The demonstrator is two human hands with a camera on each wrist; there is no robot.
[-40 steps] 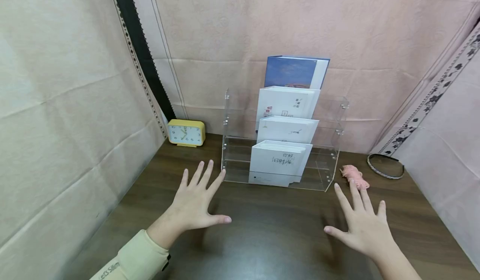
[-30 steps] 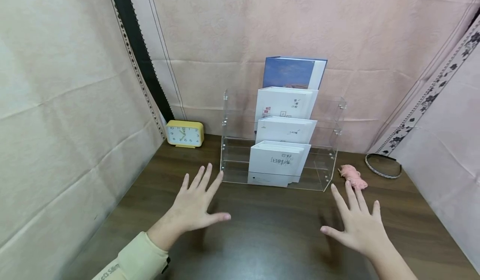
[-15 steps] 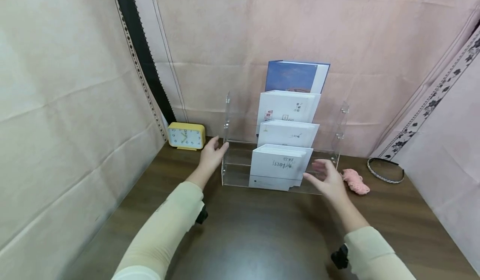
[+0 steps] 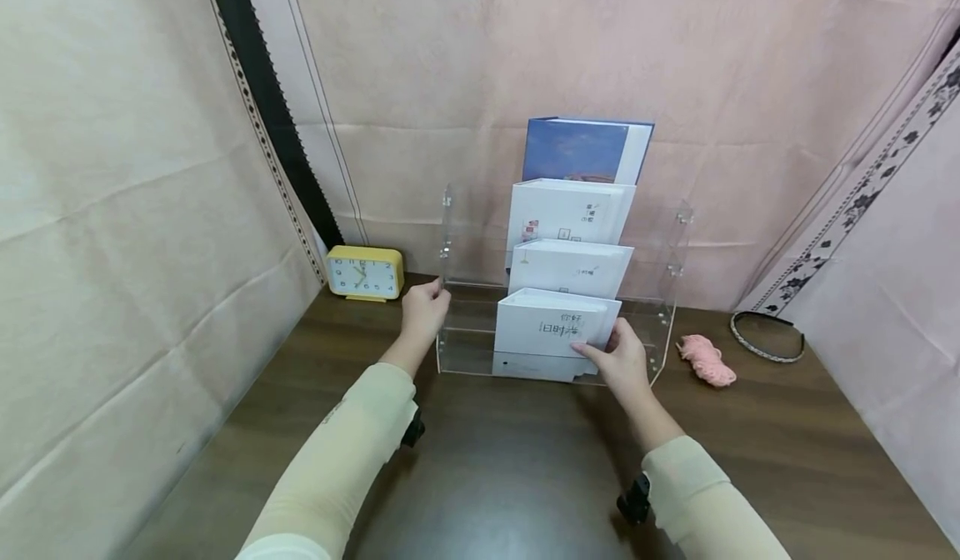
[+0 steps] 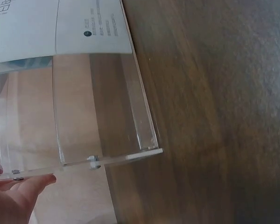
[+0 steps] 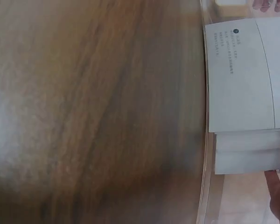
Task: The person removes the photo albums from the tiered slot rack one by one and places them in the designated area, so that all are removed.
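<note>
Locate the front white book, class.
In the head view, the front white book stands slightly right of centre in the front slot of the clear rack, its right edge gripped by the right hand.

Tabletop [image 4: 510,468] btwn forearms [image 4: 322,468] is offering open room up to the clear rack [image 4: 465,353]. Inside, a gap is running btwn L panel [image 4: 447,239] & front book [image 4: 551,318]; R hand [image 4: 624,364] is partly filling the R-side gap. Yellow clock [image 4: 365,273] is standing just outside L hand [image 4: 423,317], pink yarn [image 4: 707,360] just R of rack; cloth [image 4: 757,102] is closing off the back.
</note>
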